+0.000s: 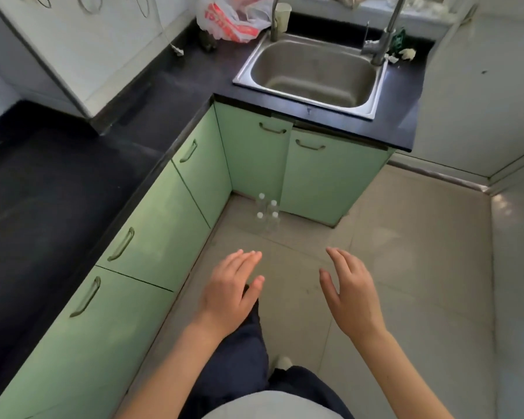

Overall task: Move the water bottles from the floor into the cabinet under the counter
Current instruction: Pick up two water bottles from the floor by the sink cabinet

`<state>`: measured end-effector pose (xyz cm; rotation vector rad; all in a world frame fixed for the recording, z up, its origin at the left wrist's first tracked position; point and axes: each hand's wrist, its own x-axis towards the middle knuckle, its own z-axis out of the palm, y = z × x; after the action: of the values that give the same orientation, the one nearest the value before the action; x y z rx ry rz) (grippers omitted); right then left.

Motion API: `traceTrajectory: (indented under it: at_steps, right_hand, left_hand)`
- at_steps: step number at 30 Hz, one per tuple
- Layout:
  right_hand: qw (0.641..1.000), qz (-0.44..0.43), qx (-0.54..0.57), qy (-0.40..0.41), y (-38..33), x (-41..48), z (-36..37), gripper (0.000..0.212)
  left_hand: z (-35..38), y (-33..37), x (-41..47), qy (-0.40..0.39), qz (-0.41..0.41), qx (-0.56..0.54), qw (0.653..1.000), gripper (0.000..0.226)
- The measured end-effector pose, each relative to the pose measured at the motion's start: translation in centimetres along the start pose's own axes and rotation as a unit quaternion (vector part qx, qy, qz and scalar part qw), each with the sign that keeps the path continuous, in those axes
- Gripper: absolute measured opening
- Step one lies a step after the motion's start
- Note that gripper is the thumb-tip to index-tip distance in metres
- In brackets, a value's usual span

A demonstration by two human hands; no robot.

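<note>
- Head view: shows four clear water bottles (pixel 266 214) standing upright in a tight cluster on the tiled floor (pixel 406 252), in the inner corner of the green cabinets, just before the left door (pixel 254 158) under the sink
- Shows the left hand (pixel 230 293) and the right hand (pixel 350 293) spread flat, fingers straight, palms down, apart from each other, holding nothing, well short of the bottles
- Looks like the very start: no bottle lifted, both under-sink doors seemingly closed
- Best to open first: hook the handle (pixel 309 145) of the right door (pixel 330 182), to avoid sweeping the left one into the bottles; cannot tell the hinge sides
- Then crouch low and grip each bottle round the body, not the cap; take the near pair first to avoid knocking neighbours over
- Underfoot: pale glossy tile, probably slick, so lift rather than slide
- Around: black L-shaped counter (pixel 58 176), steel sink (pixel 378 95) with faucet (pixel 384 40), red-and-white plastic bag (pixel 230 19) and cup (pixel 282 15) behind, white upper cabinets at left
</note>
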<state>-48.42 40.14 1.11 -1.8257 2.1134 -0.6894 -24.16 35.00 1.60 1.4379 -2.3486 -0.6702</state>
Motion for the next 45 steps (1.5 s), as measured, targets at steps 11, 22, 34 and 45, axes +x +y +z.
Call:
traceTrajectory:
  at_steps: [11, 22, 34, 45]
  right_hand:
    - [0.997, 0.074, 0.021, -0.029, 3.2, 16.7, 10.0, 0.060]
    - [0.994, 0.092, 0.037, -0.051, 17.5, 29.0, 32.2, 0.070]
    - [0.987, 0.088, 0.024, -0.131, 37.6, 29.5, 65.9, 0.077]
    - [0.963, 0.138, 0.216, -0.088, 41.9, 31.9, 76.6, 0.072]
  left_hand:
    - [3.6, -11.9, 18.7, -0.061, -0.024, 0.008, 0.998, 0.058]
    - [23.9, -27.2, 33.3, -0.023, -0.056, -0.013, 0.998, 0.067]
    - [56.8, -50.2, 36.6, -0.052, -0.157, -0.050, 0.985, 0.098]
    - [66.0, -54.8, 38.8, 0.054, -0.229, -0.252, 0.939, 0.073]
